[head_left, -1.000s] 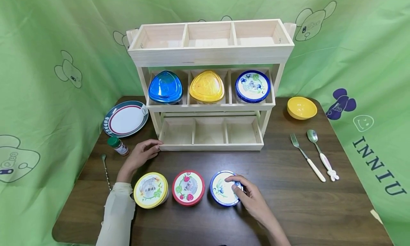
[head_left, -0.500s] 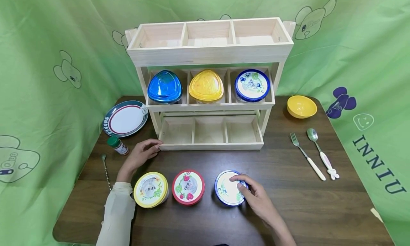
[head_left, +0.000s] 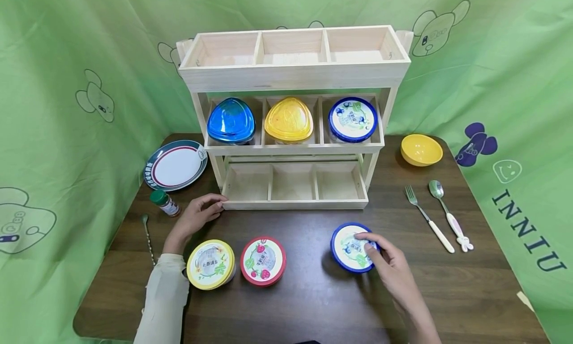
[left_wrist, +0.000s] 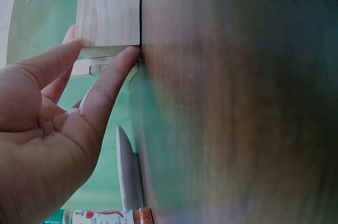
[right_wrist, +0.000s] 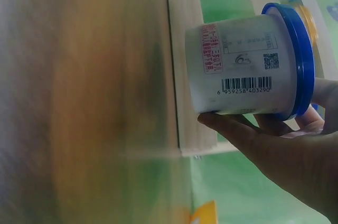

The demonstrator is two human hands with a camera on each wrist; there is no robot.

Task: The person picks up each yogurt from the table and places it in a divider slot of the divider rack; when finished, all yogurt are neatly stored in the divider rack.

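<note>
My right hand (head_left: 394,269) grips a white tub with a blue-rimmed, blueberry-patterned lid (head_left: 346,247), thumb and fingers around its side. In the right wrist view the tub (right_wrist: 243,68) shows a barcode, and its bottom is off the table. With fairly straight fingers, my left hand (head_left: 197,215) touches the lower left corner of the wooden rack (head_left: 295,77). That rack corner (left_wrist: 111,10) shows close up in the left wrist view. A yellow-lidded tub (head_left: 210,264) and a red-lidded tub (head_left: 263,261) stand on the table between my hands.
The rack's middle tier holds a blue-lidded jar (head_left: 231,120), a yellow-lidded jar (head_left: 288,120) and another blue-lidded tub (head_left: 353,120). A plate (head_left: 176,166), a green-capped jar (head_left: 164,203) and a twisted-handle spoon (head_left: 148,239) lie left; a bowl (head_left: 421,151), fork (head_left: 429,219) and spoon (head_left: 451,217) right.
My right hand has carried the blue-lidded tub rightward and up off the table, away from the red-lidded one. My left hand stays at the rack's corner.
</note>
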